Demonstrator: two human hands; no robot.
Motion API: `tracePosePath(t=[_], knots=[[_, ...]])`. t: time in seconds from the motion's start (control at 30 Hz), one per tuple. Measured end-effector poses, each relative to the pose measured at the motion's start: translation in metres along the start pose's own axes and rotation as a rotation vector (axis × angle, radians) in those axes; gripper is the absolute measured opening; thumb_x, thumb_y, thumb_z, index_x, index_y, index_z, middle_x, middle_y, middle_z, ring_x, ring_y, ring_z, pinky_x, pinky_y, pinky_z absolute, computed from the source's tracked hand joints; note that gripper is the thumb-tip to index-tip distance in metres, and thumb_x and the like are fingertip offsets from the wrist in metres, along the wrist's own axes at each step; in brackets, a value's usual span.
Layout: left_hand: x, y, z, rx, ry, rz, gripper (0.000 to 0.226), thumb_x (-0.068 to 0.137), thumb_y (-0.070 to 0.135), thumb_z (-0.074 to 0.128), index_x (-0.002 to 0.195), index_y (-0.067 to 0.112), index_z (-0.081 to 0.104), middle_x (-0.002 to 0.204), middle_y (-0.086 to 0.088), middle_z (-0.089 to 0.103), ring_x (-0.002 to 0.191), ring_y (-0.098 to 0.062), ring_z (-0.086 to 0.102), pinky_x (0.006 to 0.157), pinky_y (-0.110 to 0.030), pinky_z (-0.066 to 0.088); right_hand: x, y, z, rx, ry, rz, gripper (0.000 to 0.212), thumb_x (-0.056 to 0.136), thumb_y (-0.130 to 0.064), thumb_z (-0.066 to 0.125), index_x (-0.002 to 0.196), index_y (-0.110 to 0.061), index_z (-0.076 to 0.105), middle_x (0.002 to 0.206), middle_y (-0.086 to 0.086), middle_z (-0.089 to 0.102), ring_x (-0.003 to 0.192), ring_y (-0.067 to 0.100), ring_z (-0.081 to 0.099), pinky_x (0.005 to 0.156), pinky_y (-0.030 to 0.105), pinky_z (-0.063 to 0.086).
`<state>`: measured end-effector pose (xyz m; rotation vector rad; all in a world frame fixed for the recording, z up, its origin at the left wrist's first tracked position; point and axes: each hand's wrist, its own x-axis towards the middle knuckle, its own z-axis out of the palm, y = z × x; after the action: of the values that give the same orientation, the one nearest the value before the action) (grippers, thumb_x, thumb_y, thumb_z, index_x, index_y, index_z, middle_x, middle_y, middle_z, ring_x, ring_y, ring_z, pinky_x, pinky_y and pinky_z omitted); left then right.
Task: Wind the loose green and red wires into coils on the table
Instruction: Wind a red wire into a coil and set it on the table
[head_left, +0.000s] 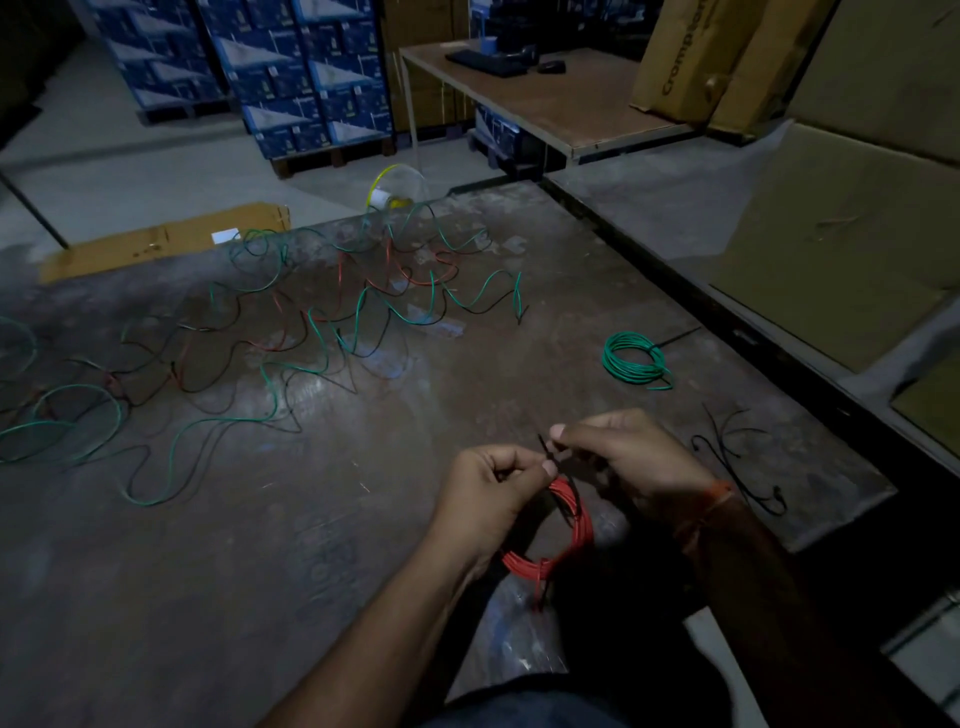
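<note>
A red wire coil hangs between my hands above the dark table. My left hand grips the coil's top, thumb against a black tie looped round it. My right hand pinches the upper end of that tie. A finished green coil lies on the table at the right. Loose green wires and red wires sprawl tangled over the far and left parts of the table.
Several black ties lie on the table to the right of my hands. A clear plastic bag lies under the coil near me. A clear spool stands at the far edge. Cardboard boxes crowd the right side.
</note>
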<state>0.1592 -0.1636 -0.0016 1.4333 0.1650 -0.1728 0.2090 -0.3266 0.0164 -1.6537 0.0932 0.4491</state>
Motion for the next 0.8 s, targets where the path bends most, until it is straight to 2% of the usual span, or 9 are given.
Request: tracePosePath(t=[0.1,0.2,0.27,0.37,0.43,0.53,0.63,0.73,0.8], knots=[[0.000,0.002,0.001,0.034,-0.026,0.019,0.010,0.086,0.011,0.074,0.086,0.001,0.076,0.085,-0.031,0.071,0.073,-0.026,0.060,0.073,-0.038,0.046,0.003,0.000,0.001,0.041,-0.110,0.036,0.029,0.073,-0.034,0.081,0.078,-0.006,0.075,0.071,0.017,0.051,0.051,0.016,0.032,0.052,0.029,0.012],[0.001,0.003,0.000,0.023,-0.013,0.024,0.008,0.088,0.005,0.072,0.084,-0.001,0.076,0.074,-0.019,0.072,0.065,-0.020,0.059,0.064,-0.028,0.046,0.006,0.000,0.009,0.190,-0.069,0.016,0.014,0.085,-0.014,0.075,0.076,-0.005,0.069,0.057,0.011,0.057,0.042,0.014,0.044,0.046,0.018,0.028],[0.002,0.005,0.000,0.016,-0.010,0.015,0.009,0.088,0.004,0.071,0.080,0.002,0.075,0.067,-0.010,0.070,0.059,-0.014,0.058,0.057,-0.023,0.044,0.011,-0.001,0.014,0.255,0.023,-0.030,0.016,0.092,-0.002,0.066,0.077,-0.004,0.066,0.054,0.009,0.057,0.040,0.011,0.052,0.043,0.019,0.040],[0.000,0.002,0.001,-0.004,-0.013,-0.032,0.012,0.088,0.002,0.070,0.077,0.004,0.075,0.061,-0.008,0.066,0.052,-0.013,0.052,0.054,-0.023,0.039,0.024,0.006,0.012,0.152,0.190,-0.133,0.022,0.092,-0.011,0.069,0.071,-0.017,0.072,0.063,-0.004,0.065,0.062,0.009,0.058,0.066,0.029,0.047],[-0.002,-0.002,0.001,-0.032,-0.010,-0.062,0.011,0.086,0.005,0.073,0.075,0.007,0.075,0.059,-0.010,0.059,0.052,-0.015,0.045,0.055,-0.026,0.032,0.029,0.009,0.009,0.158,0.267,-0.175,0.025,0.093,-0.015,0.068,0.070,-0.022,0.071,0.064,-0.015,0.065,0.068,0.004,0.056,0.073,0.028,0.044],[-0.001,-0.004,-0.003,-0.054,-0.010,-0.079,0.006,0.082,0.015,0.077,0.078,0.011,0.076,0.067,-0.014,0.055,0.056,-0.015,0.040,0.056,-0.027,0.028,0.028,0.011,0.010,0.095,0.295,-0.267,0.023,0.096,-0.025,0.063,0.073,-0.023,0.064,0.060,-0.014,0.056,0.058,0.002,0.048,0.060,0.025,0.037],[0.003,-0.005,-0.004,0.000,0.016,-0.105,0.013,0.091,0.007,0.067,0.080,0.010,0.074,0.066,-0.012,0.054,0.051,-0.012,0.041,0.050,-0.024,0.028,0.026,0.006,0.014,0.032,0.282,-0.313,0.020,0.105,-0.019,0.050,0.086,-0.018,0.055,0.068,-0.003,0.064,0.055,0.005,0.053,0.051,0.022,0.038],[0.003,-0.006,-0.004,-0.015,-0.017,-0.126,0.014,0.089,0.015,0.070,0.076,0.014,0.075,0.072,-0.019,0.054,0.060,-0.021,0.045,0.056,-0.027,0.033,0.027,-0.002,0.017,-0.076,0.332,-0.355,0.017,0.107,-0.020,0.044,0.092,-0.017,0.050,0.071,0.003,0.071,0.055,0.011,0.059,0.051,0.025,0.041],[0.003,-0.005,-0.003,-0.016,-0.021,-0.128,0.018,0.091,0.014,0.069,0.074,0.016,0.074,0.070,-0.019,0.052,0.058,-0.019,0.043,0.055,-0.027,0.031,0.030,-0.006,0.015,-0.133,0.404,-0.392,0.016,0.107,-0.022,0.044,0.092,-0.018,0.050,0.070,0.001,0.070,0.052,0.012,0.058,0.053,0.028,0.044]])
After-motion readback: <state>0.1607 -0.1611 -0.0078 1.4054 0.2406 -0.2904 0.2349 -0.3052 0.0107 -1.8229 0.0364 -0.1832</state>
